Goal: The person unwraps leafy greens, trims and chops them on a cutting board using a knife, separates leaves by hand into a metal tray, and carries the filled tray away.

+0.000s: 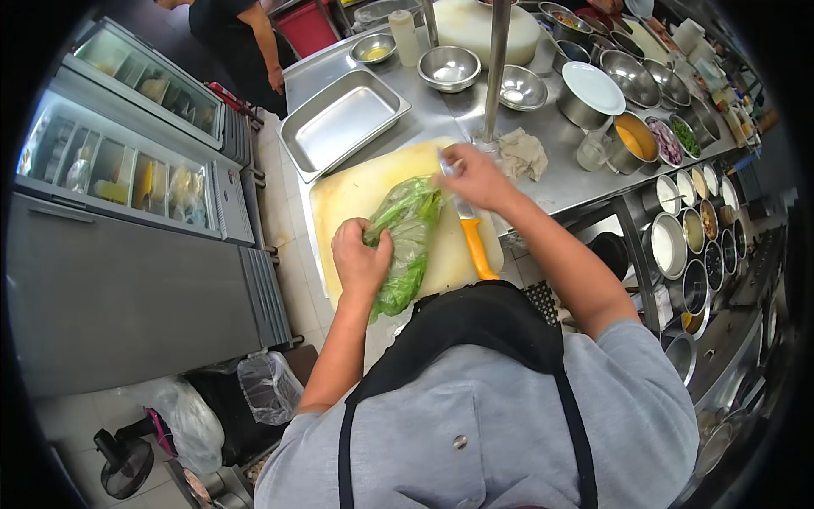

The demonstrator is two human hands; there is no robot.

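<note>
A clear plastic bag of green leafy lettuce (405,246) lies slantwise on a pale yellow cutting board (348,193). My left hand (361,258) grips the bag's left side, thumb on top and fingers curled around it. At the bag's far end, the fingers of my right hand (476,176) are pinched together on the plastic; the exact grip is small to see. Beside the bag on the right lies a knife with an orange handle (481,251), its handle toward me. Part of its blade passes beneath my right hand.
An empty steel pan (342,121) stands beyond the board, with metal bowls (449,68) farther back. A metal post (496,72) rises near a crumpled cloth (522,153). Pots and ingredient containers (669,244) line the right. Glass-lidded fridges (119,165) stand left; another person (237,47) is behind.
</note>
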